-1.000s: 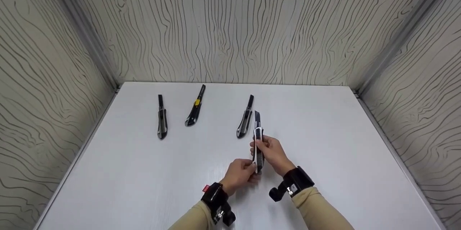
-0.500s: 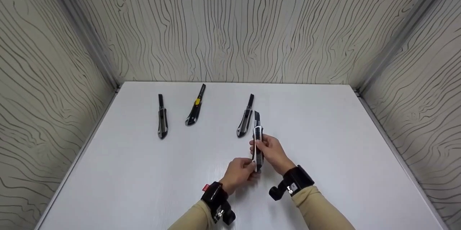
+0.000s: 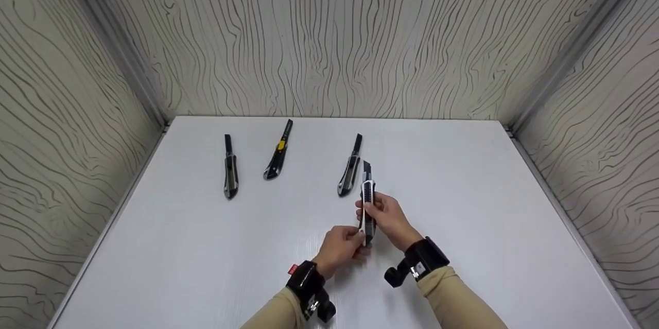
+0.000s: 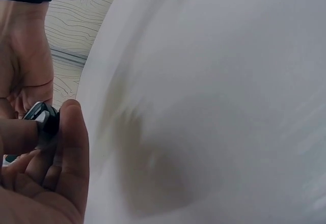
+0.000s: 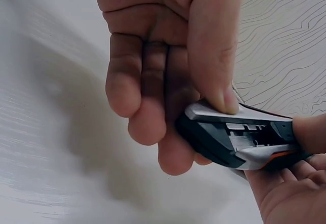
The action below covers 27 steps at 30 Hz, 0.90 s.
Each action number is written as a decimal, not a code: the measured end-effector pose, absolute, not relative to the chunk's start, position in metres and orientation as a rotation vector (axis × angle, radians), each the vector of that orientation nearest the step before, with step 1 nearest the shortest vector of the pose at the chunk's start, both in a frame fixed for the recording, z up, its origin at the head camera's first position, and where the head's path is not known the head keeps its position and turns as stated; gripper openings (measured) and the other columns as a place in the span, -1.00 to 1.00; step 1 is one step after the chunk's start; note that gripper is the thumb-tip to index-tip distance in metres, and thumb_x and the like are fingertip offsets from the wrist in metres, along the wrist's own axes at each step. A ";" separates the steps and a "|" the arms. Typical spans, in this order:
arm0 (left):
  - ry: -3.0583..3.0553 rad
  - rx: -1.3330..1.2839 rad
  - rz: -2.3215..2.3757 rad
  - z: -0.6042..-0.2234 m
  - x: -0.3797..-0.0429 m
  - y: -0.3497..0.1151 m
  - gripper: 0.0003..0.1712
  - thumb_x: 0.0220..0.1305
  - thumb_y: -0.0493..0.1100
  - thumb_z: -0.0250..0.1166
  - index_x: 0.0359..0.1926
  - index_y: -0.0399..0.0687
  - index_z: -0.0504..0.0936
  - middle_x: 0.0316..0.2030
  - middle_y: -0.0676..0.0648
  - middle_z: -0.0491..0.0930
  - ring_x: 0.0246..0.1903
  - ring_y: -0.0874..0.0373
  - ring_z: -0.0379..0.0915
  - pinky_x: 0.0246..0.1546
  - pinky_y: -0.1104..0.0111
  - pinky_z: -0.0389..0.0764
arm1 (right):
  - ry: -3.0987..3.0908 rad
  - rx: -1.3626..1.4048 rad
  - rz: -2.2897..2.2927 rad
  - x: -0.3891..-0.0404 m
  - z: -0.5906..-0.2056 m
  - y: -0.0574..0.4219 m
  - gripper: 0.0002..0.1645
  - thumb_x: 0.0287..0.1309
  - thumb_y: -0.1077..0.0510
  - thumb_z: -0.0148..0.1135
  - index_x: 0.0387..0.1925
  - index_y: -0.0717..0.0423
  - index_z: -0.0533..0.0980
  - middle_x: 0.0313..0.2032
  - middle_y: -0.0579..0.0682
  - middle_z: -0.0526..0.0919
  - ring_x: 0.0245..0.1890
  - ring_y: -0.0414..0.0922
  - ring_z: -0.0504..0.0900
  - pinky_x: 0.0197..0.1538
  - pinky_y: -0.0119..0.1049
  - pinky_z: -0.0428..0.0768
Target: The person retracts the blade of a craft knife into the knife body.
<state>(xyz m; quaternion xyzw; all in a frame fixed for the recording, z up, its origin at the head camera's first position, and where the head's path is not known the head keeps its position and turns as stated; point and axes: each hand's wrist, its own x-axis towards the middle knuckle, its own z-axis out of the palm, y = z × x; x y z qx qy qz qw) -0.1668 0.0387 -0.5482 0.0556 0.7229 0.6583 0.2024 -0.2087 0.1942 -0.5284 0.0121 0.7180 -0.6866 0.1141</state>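
Observation:
In the head view, a silver and black utility knife [image 3: 367, 197] is held above the table with its blade [image 3: 367, 169] pointing away. My right hand [image 3: 392, 220] grips the handle at mid-length, thumb on top. Low on the same handle, my left hand [image 3: 339, 247] pinches the tail end. The right wrist view shows the knife's underside tail [image 5: 224, 132] between the left hand [image 5: 168, 66] and the right hand [image 5: 285, 193]. From the left wrist, only the tail end [image 4: 45, 116] shows; the left fingers [image 4: 74, 152] hide the rest.
Beyond the hands, three more utility knives lie on the white table [image 3: 443, 174]: a silver-black one [image 3: 231, 172] at left, a black one with a yellow slider [image 3: 278, 156], and another silver-black one [image 3: 349, 174] close to the held knife. Patterned walls [image 3: 329, 35] enclose the table.
Both hands keep their hold on the knife and have barely moved. The three knives on the table lie as before; the head view has shifted very slightly.

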 end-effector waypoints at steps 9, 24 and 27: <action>2.013 0.166 1.864 -0.550 -0.166 0.039 -0.77 0.34 -0.26 0.11 -0.23 -0.34 0.66 -0.39 -0.22 0.72 -0.46 0.15 0.64 -0.36 0.22 0.73 | 2.129 0.034 -1.958 -0.208 -0.528 0.193 -0.52 0.38 0.35 -0.02 0.26 0.48 0.26 0.12 0.40 0.52 -0.12 -0.18 0.65 0.00 -0.37 0.59; 1.911 0.147 1.928 -0.554 -0.168 0.037 -0.74 0.36 -0.24 0.11 -0.18 -0.37 0.64 -0.31 -0.28 0.71 -0.38 0.06 0.68 -0.29 0.18 0.73 | 2.086 -0.006 -1.961 -0.209 -0.525 0.195 -0.48 0.34 0.37 0.01 0.28 0.48 0.22 0.11 0.36 0.53 -0.13 -0.18 0.64 -0.01 -0.37 0.58; 1.854 0.151 1.956 -0.557 -0.168 0.038 -0.72 0.38 -0.23 0.09 -0.15 -0.40 0.63 -0.33 -0.25 0.70 -0.37 0.10 0.66 -0.26 0.18 0.73 | 2.077 -0.023 -1.967 -0.210 -0.524 0.196 -0.46 0.34 0.37 0.01 0.29 0.48 0.21 0.12 0.36 0.53 -0.13 -0.18 0.64 -0.01 -0.37 0.58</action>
